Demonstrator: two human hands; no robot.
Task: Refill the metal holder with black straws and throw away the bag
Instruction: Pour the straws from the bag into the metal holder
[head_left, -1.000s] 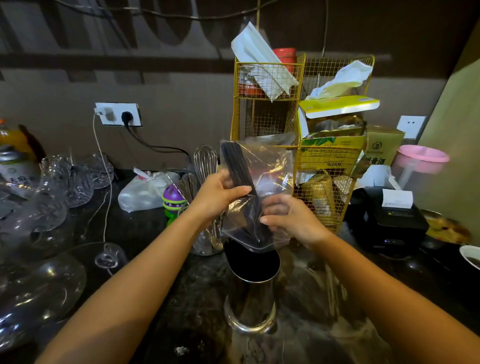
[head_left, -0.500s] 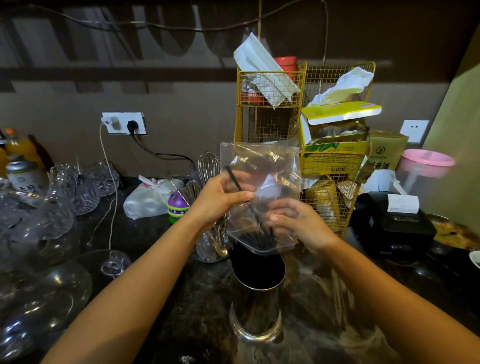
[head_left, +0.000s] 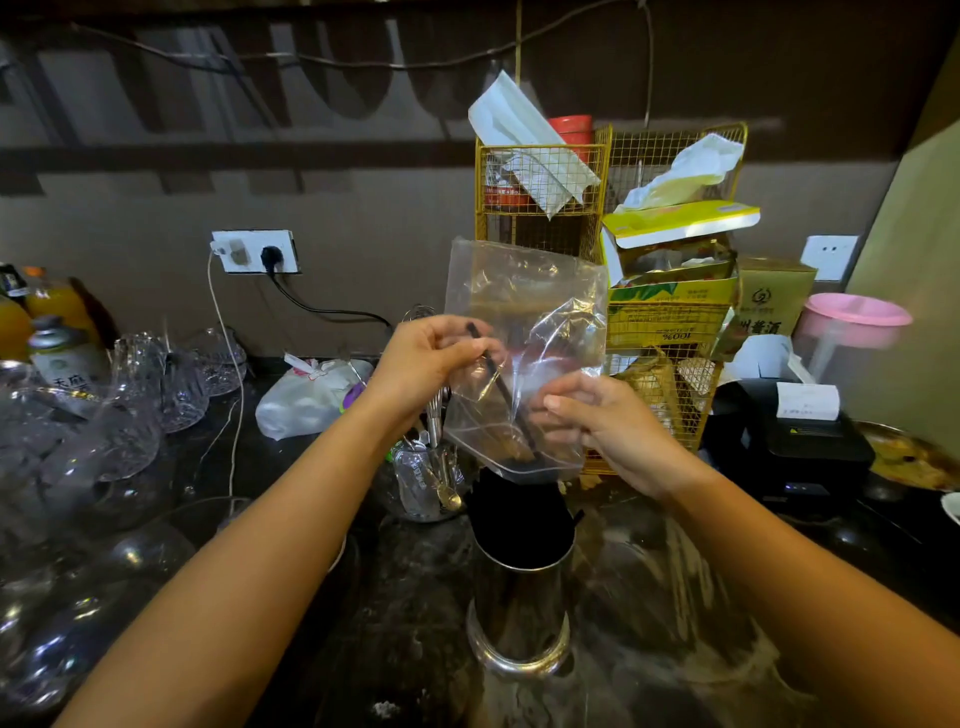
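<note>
Head view, bag (head_left: 524, 291) nearly empty, holder (head_left: 521, 608) full

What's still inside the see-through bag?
One black straw leans slanted inside the plastic bag; the bag looks otherwise empty. Its bottom corner near the metal holder is too dark to tell.

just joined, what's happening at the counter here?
A person is emptying a clear plastic bag of black straws into the metal holder on the dark counter. The left hand pinches the bag's upper side and the right hand grips its lower edge, mouth down just over the holder. One last straw shows slanting inside the bag; the holder's top already looks dark with straws. The bag isn't thrown away yet.
</note>
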